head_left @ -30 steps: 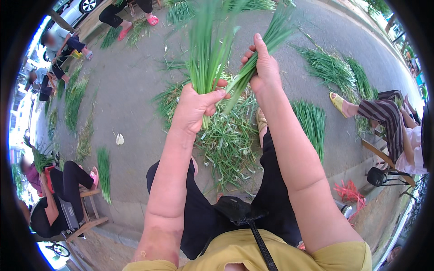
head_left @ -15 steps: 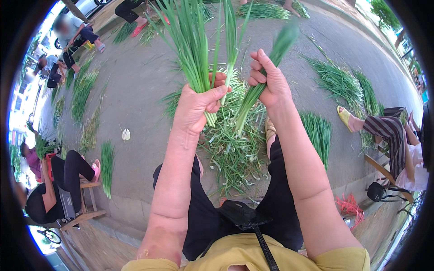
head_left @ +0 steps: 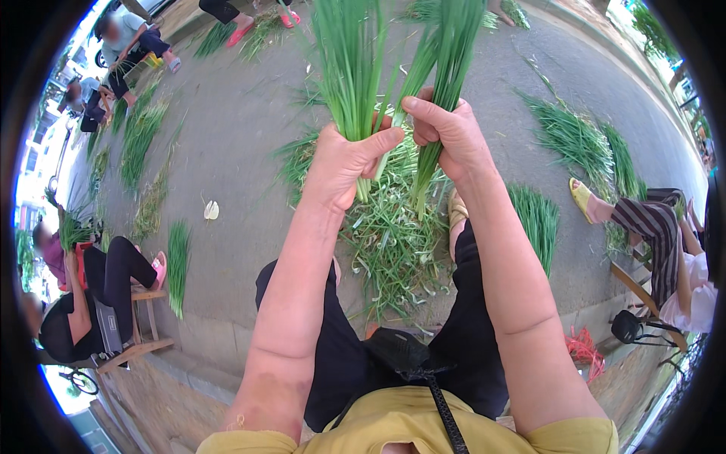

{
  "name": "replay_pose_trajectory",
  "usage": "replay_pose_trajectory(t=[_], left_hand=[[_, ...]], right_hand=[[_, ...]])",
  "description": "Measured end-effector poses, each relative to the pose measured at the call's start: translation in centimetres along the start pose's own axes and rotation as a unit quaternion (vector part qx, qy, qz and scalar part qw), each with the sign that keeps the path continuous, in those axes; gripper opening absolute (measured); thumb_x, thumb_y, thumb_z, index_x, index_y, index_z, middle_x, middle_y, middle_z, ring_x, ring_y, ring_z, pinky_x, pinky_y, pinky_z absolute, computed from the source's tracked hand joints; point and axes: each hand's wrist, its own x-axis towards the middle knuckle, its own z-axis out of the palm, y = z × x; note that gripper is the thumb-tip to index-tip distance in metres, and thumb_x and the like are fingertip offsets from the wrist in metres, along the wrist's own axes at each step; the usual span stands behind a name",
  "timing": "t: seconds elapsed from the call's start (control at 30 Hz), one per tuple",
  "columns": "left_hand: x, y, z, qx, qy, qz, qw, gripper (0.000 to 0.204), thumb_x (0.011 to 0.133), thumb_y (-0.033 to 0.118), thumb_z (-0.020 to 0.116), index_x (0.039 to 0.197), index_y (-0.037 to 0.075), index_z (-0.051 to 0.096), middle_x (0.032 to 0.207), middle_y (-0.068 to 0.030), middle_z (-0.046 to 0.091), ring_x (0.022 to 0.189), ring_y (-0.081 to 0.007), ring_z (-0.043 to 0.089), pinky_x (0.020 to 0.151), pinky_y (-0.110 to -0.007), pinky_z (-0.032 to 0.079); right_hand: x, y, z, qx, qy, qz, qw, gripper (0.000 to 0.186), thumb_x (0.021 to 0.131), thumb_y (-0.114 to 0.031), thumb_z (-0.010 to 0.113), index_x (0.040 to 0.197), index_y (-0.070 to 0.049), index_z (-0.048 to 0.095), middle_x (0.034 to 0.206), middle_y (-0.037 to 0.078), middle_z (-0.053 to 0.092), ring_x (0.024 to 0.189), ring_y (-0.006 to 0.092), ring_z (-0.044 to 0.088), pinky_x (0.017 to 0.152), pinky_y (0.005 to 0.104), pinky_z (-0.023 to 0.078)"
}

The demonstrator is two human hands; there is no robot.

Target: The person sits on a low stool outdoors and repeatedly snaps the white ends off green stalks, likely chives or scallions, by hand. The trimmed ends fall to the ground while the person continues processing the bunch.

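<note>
My left hand (head_left: pixel 344 159) is closed around a thick, upright bunch of long green chive-like leaves (head_left: pixel 348 68), thumb across their pale stems. Just right of it, my right hand (head_left: pixel 446 132) grips a narrower, darker green bunch (head_left: pixel 454 53), its thumb near some lighter stalks between the two hands. Both bunches are held over a loose heap of green and pale trimmings (head_left: pixel 393 250) on the pavement. The leaf tops run past the upper edge of the picture.
Several piles of greens (head_left: pixel 563 136) lie on the pavement (head_left: pixel 227 151). Other people sit around: one at lower left on a wooden seat (head_left: pixel 144 352), one at right (head_left: pixel 658 250), others farther back. Red tangled string (head_left: pixel 582 348) and a black bag (head_left: pixel 628 325) lie at right.
My right hand has swung in leftward, closer to my left hand, its bunch now more upright beside the left one. My left hand has risen slightly with its bunch.
</note>
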Motion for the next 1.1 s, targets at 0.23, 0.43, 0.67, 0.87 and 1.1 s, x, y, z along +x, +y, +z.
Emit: replay_pose_trajectory(t=[0.23, 0.43, 0.67, 0.87, 1.1], left_hand=[[0.3, -0.4, -0.8, -0.043, -0.022, -0.018, 0.999, 0.02, 0.078, 0.012, 0.071, 0.092, 0.003, 0.06, 0.074, -0.004, 0.062, 0.043, -0.0028, 0.04, 0.04, -0.018, 0.03], [0.4, -0.4, -1.1, -0.055, 0.005, -0.033, 0.998, 0.015, 0.081, 0.011, 0.067, 0.092, 0.003, 0.06, 0.069, -0.0023, 0.06, 0.043, -0.0025, 0.041, 0.04, -0.018, 0.03], [0.3, -0.5, -1.5, -0.061, -0.005, -0.034, 0.998, 0.012, 0.083, 0.012, 0.067, 0.089, 0.005, 0.06, 0.057, 0.0054, 0.049, 0.044, -0.0019, 0.041, 0.041, -0.018, 0.029], [0.5, -0.8, -1.6, -0.05, 0.016, -0.036, 0.998, 0.01, 0.082, 0.011, 0.065, 0.087, 0.004, 0.06, 0.058, 0.0049, 0.049, 0.044, -0.0023, 0.039, 0.042, -0.019, 0.029], [0.9, -0.7, -1.9, -0.044, 0.088, -0.046, 0.994, 0.011, 0.079, 0.009, 0.064, 0.084, 0.001, 0.059, 0.068, -0.0021, 0.054, 0.043, -0.0046, 0.038, 0.042, -0.021, 0.029]], right_hand=[[-0.1, 0.4, 0.2, 0.017, -0.011, 0.001, 1.0, 0.021, 0.074, -0.014, 0.073, 0.084, -0.006, 0.055, 0.056, -0.004, 0.046, 0.048, 0.0068, 0.042, 0.049, 0.0247, 0.034], [0.0, 0.6, 0.3, 0.029, -0.013, 0.009, 0.999, 0.022, 0.077, -0.015, 0.072, 0.088, -0.006, 0.055, 0.058, -0.004, 0.046, 0.049, 0.0064, 0.042, 0.049, 0.0247, 0.035], [-0.1, 0.7, 0.4, 0.052, -0.021, 0.015, 0.998, 0.018, 0.08, -0.013, 0.07, 0.09, -0.007, 0.056, 0.063, -0.005, 0.047, 0.05, 0.0061, 0.043, 0.049, 0.0238, 0.035], [0.1, 1.2, 0.1, 0.058, -0.043, 0.015, 0.997, 0.015, 0.085, -0.014, 0.064, 0.094, -0.008, 0.053, 0.078, 0.001, 0.057, 0.053, 0.004, 0.041, 0.05, 0.0213, 0.035], [-0.2, 0.8, 0.3, 0.076, -0.057, -0.011, 0.995, 0.01, 0.088, -0.013, 0.059, 0.093, -0.006, 0.054, 0.094, 0.009, 0.065, 0.055, 0.0056, 0.044, 0.051, 0.0234, 0.037]])
